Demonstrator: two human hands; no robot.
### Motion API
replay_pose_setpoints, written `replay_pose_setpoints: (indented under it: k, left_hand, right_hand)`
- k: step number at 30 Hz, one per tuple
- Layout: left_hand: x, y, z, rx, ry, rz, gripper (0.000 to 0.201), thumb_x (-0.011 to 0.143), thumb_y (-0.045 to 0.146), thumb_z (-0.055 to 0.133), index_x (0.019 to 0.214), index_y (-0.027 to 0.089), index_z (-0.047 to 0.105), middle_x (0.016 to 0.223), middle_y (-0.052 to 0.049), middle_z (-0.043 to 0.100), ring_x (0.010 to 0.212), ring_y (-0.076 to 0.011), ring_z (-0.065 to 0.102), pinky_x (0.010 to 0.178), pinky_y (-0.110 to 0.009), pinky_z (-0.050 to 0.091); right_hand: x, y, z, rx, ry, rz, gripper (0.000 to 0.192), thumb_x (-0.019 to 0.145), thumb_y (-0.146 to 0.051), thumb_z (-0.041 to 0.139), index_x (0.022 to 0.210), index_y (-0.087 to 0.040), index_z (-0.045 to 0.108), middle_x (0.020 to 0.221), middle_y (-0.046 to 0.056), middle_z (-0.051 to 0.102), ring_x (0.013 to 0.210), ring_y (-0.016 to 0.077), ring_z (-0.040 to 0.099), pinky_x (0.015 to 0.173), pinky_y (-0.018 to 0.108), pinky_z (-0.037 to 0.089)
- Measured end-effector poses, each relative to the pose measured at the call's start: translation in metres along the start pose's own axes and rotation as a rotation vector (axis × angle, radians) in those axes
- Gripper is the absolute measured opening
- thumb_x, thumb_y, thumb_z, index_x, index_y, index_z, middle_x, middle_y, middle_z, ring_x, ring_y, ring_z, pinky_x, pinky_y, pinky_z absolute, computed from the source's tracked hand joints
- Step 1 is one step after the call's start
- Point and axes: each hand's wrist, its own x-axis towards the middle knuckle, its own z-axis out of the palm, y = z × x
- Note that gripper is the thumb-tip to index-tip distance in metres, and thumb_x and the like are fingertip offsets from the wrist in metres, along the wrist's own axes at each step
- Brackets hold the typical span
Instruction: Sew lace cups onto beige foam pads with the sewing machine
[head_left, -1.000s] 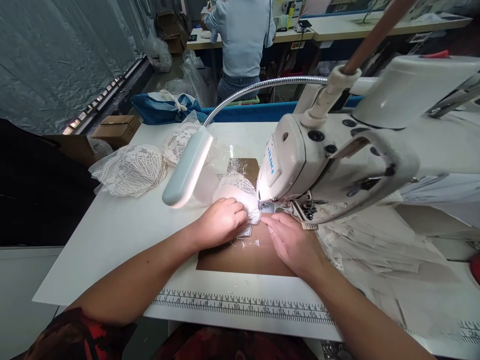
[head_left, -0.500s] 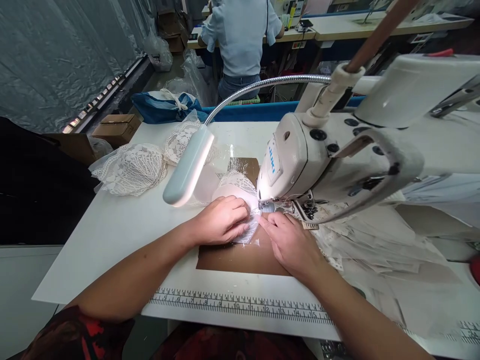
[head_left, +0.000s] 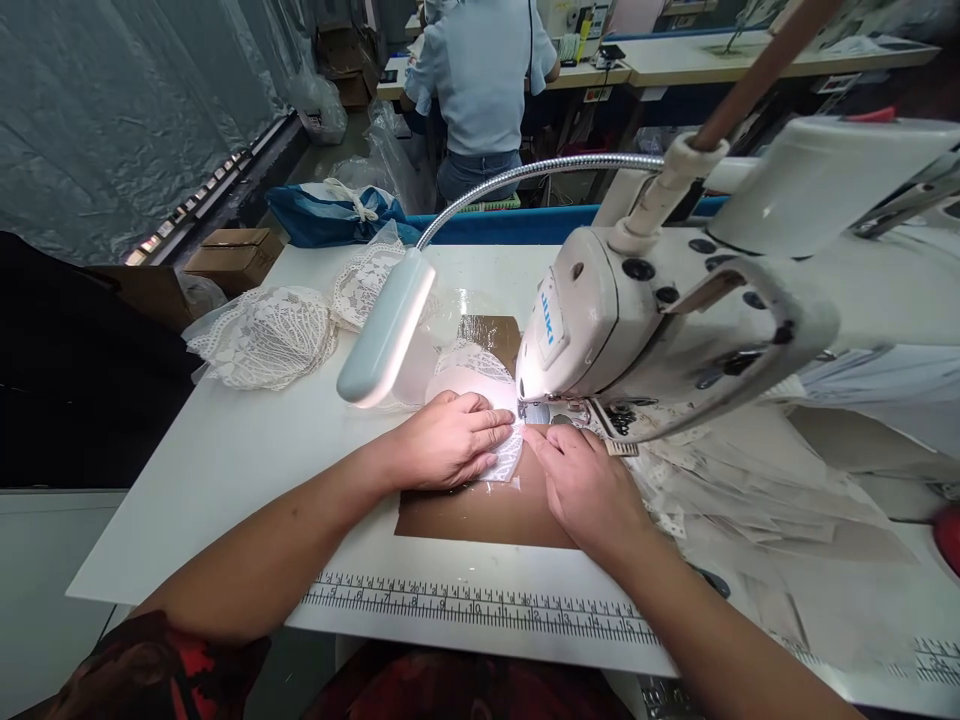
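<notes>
A white lace-covered bra cup (head_left: 472, 377) lies under the head of a white sewing machine (head_left: 577, 310), its right edge at the needle area. My left hand (head_left: 454, 440) rests flat on the cup, with its fingers stretched toward the presser foot (head_left: 523, 410). My right hand (head_left: 585, 470) is at the cup's right edge, just in front of the needle. Its forefinger points onto that edge and the other fingers are curled; what lies under them is hidden. Brown sheet covering (head_left: 487, 518) lies beneath the work.
Two more lace cups (head_left: 262, 335) lie at the left behind a lamp (head_left: 386, 330) on a bent metal neck. Pale fabric pieces (head_left: 750, 490) are heaped to the right. A printed ruler (head_left: 480, 605) runs along the table's front. A person (head_left: 484, 90) sits ahead.
My left fingers have straightened and reached right, closer to the needle. The cup's lower part has shifted slightly up toward the machine. My right hand has stayed nearly in place.
</notes>
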Motion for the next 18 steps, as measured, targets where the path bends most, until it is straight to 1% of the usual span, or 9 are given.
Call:
replay_pose_setpoints:
  k: [3,6,10,12,14,18]
  left_hand:
    - [0.001,-0.001,0.003,0.018,0.002,-0.016,0.044,0.096,0.033,0.039,0.132,0.01,0.051,0.139,-0.011,0.051,0.11,-0.0265,0.05,0.089,-0.04,0.041]
    - [0.0,-0.002,0.005,0.025,0.015,-0.029,0.043,0.096,0.032,0.039,0.13,0.009,0.052,0.139,-0.011,0.051,0.109,-0.026,0.05,0.088,-0.04,0.041]
    - [-0.003,-0.001,0.005,0.005,0.048,-0.023,0.039,0.095,0.026,0.04,0.128,0.012,0.054,0.136,-0.013,0.054,0.111,-0.0257,0.05,0.087,-0.04,0.04]
    - [-0.005,-0.001,0.003,-0.026,0.064,0.008,0.036,0.093,0.024,0.041,0.124,0.015,0.057,0.131,-0.013,0.057,0.107,-0.0246,0.051,0.085,-0.039,0.04]
    - [-0.005,0.0,0.001,-0.053,0.073,0.038,0.033,0.093,0.024,0.042,0.118,0.017,0.061,0.123,-0.013,0.06,0.098,-0.0229,0.053,0.082,-0.038,0.041]
    - [-0.006,-0.001,0.0,-0.05,0.036,0.067,0.03,0.094,0.026,0.041,0.114,0.02,0.063,0.104,-0.01,0.063,0.083,-0.0199,0.052,0.074,-0.035,0.038]
  right_hand:
    - [0.002,0.001,0.001,-0.014,0.011,0.013,0.045,0.081,-0.006,0.044,0.118,-0.02,0.066,0.084,0.008,0.067,0.075,0.0203,0.054,0.058,0.03,0.037]
    - [0.003,0.003,0.0,0.034,0.015,0.002,0.045,0.082,-0.006,0.043,0.119,-0.019,0.065,0.085,0.008,0.066,0.077,0.0203,0.054,0.059,0.03,0.037]
    - [0.0,0.01,-0.002,0.141,-0.005,-0.087,0.043,0.084,-0.008,0.042,0.118,-0.02,0.065,0.082,0.005,0.063,0.076,0.0185,0.052,0.061,0.029,0.037]
    - [-0.003,0.012,-0.003,0.192,-0.009,-0.146,0.041,0.084,-0.007,0.043,0.114,-0.02,0.067,0.079,0.004,0.062,0.073,0.0169,0.051,0.063,0.028,0.036]
    - [-0.005,0.014,-0.003,0.235,-0.009,-0.189,0.041,0.082,-0.005,0.044,0.111,-0.02,0.068,0.079,0.004,0.061,0.073,0.0156,0.051,0.064,0.027,0.036]
    - [-0.007,0.015,-0.002,0.282,-0.001,-0.249,0.041,0.079,-0.004,0.046,0.109,-0.021,0.069,0.081,0.003,0.062,0.073,0.0146,0.05,0.064,0.026,0.035]
